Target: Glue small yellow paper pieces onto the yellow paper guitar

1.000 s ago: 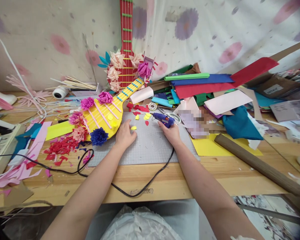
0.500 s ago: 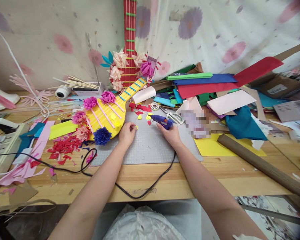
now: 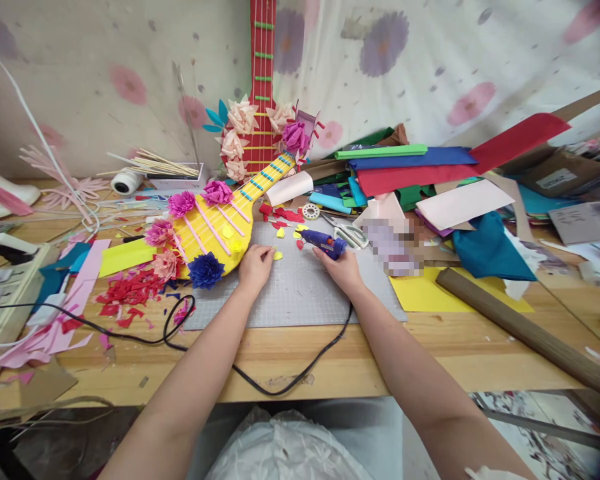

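A blue glue gun (image 3: 326, 243) is wrapped in my right hand (image 3: 344, 267), its nozzle pointing left over the grey cutting mat (image 3: 300, 300). The fingers of my left hand (image 3: 256, 267) pinch a small yellow paper petal (image 3: 278, 255) just above the mat. Close to that hand lies a yellow paper lute (image 3: 213, 230) with pink strips, white strings and paper flowers along its edge. A dark blue paper flower (image 3: 205, 271) sits at its lower end. A few more yellow petals (image 3: 281, 233) rest near the glue gun's nozzle.
Behind stands a red lute (image 3: 263, 80) with pale flowers. Scissors (image 3: 350, 233) and a tape roll (image 3: 311, 211) lie past the glue gun. Red paper scraps (image 3: 130, 293) are at left, a brown roll (image 3: 520, 327) at right. A black cord (image 3: 300, 381) loops along the front edge.
The yellow petal at my left fingertips has turned and shows more of its face. My right hand stays in place with the glue gun. The view has shifted slightly.
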A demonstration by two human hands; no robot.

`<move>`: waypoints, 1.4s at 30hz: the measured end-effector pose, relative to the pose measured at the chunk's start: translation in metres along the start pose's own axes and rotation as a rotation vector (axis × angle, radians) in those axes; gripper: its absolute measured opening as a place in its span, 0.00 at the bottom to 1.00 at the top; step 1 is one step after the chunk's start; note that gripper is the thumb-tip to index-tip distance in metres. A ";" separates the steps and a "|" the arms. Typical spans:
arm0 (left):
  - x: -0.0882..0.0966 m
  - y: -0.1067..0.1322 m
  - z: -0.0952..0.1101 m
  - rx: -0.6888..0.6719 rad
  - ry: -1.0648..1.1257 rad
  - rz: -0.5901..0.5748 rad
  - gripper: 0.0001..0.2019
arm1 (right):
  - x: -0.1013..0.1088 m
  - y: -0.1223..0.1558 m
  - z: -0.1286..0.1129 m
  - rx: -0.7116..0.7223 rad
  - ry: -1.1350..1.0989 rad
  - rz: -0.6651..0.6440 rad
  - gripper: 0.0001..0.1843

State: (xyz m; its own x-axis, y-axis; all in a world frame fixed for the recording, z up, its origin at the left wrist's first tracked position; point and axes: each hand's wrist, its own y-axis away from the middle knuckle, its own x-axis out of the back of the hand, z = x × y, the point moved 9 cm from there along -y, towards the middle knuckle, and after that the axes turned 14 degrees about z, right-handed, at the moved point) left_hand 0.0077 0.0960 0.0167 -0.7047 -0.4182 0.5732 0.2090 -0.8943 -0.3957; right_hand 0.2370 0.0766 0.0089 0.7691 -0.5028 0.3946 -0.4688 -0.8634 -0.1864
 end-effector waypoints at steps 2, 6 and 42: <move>0.001 0.000 0.001 -0.005 -0.004 0.011 0.11 | 0.000 0.001 -0.001 0.002 -0.011 -0.014 0.24; 0.003 0.001 -0.001 0.049 0.021 0.031 0.12 | -0.008 0.008 -0.008 0.029 -0.068 -0.142 0.24; -0.004 0.007 -0.013 0.270 0.268 0.005 0.11 | -0.025 0.020 -0.017 0.159 -0.006 -0.297 0.21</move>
State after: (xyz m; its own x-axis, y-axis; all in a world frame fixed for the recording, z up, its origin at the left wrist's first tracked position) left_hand 0.0030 0.0937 0.0023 -0.8480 -0.3985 0.3494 0.3592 -0.9169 -0.1739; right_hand 0.2016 0.0728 0.0105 0.8649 -0.2280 0.4472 -0.1505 -0.9677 -0.2023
